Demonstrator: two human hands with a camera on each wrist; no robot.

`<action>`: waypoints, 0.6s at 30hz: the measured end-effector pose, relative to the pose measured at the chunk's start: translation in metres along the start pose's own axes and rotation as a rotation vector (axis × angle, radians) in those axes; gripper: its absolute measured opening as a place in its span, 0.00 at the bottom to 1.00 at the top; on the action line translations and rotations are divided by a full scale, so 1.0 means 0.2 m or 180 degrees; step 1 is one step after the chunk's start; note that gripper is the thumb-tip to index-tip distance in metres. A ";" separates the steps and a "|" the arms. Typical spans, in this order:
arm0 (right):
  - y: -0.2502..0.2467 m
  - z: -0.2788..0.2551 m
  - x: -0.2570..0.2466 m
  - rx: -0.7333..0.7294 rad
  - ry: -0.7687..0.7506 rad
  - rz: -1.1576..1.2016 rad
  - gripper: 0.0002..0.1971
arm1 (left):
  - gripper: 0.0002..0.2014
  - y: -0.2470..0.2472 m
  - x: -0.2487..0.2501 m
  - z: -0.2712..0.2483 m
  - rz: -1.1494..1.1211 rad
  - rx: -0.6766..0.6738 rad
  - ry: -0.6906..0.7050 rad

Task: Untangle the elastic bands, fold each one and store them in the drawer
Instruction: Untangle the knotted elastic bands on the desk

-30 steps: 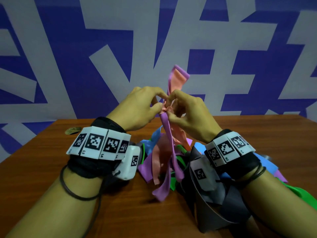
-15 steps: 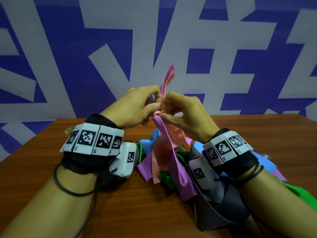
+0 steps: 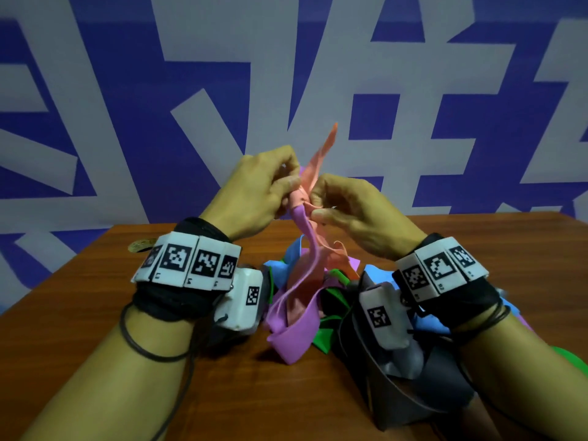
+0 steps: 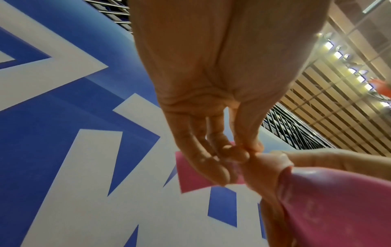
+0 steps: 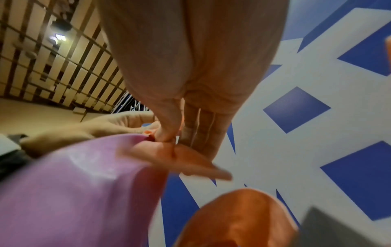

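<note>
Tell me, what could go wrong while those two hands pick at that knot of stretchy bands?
Both the left hand and right hand pinch the orange band where it knots with the purple band. Pulling apart may tighten the knot rather than free it. The bands trail into the pile on the table, so lifting might drag others along.

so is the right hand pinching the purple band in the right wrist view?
No, the right hand pinches a fold of the orange band; the purple band hangs beside it, outside those fingertips.
</note>
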State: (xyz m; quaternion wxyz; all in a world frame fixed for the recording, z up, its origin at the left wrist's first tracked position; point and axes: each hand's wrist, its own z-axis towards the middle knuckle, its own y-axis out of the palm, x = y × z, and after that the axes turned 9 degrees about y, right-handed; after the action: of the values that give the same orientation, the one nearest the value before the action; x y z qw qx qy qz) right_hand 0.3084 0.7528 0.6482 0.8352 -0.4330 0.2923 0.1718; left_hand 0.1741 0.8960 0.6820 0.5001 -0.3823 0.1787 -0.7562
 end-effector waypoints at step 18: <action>0.02 0.00 -0.02 0.0641 -0.0123 -0.0244 0.06 | 0.04 0.01 0.05 0.00 0.0272 -0.0083 0.0130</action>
State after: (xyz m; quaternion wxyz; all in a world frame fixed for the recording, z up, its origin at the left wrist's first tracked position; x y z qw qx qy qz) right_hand 0.3035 0.7553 0.6479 0.8860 -0.3543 0.2751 0.1178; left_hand 0.1741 0.8866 0.6842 0.5231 -0.3654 0.2149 -0.7394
